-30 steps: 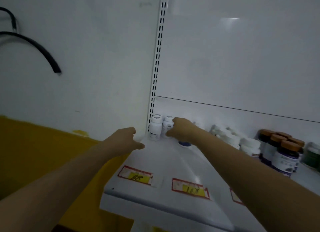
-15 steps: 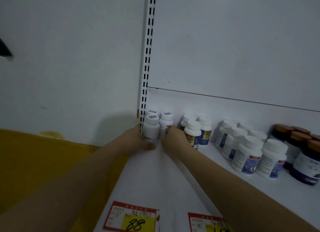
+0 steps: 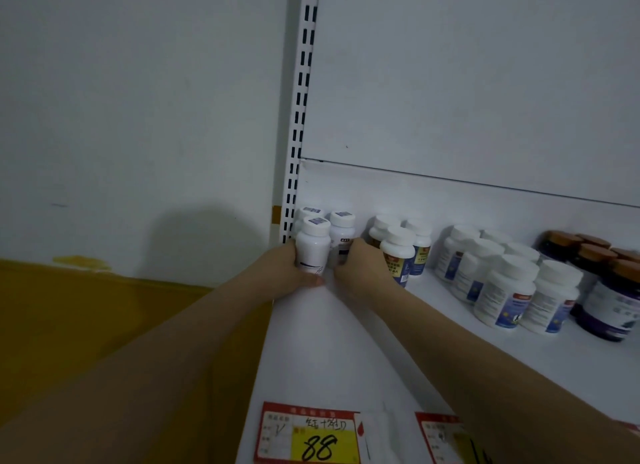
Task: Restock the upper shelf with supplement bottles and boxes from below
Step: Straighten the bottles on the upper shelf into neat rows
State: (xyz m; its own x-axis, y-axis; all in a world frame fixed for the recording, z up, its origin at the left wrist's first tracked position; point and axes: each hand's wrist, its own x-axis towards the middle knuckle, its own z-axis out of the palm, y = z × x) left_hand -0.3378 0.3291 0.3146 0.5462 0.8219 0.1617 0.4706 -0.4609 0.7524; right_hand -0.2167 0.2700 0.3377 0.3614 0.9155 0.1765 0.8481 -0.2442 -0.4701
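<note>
On the white upper shelf, at its far left corner, stand three white supplement bottles with barcode stickers on their caps. My left hand is wrapped around the front one, thumb across its base. My right hand grips the white bottle beside it, fingers curled around its lower half. The third bottle stands behind them against the back panel, mostly hidden.
To the right stand more white bottles with orange-blue labels, a group of larger white bottles, and dark bottles with brown caps. A slotted upright borders the shelf's left. Price tags, one reading 88, line the front edge.
The view has moved closer and higher over the shelf. My left hand reached from the shelf's front to the corner and closed on the front bottle; my right stays on its neighbour.
</note>
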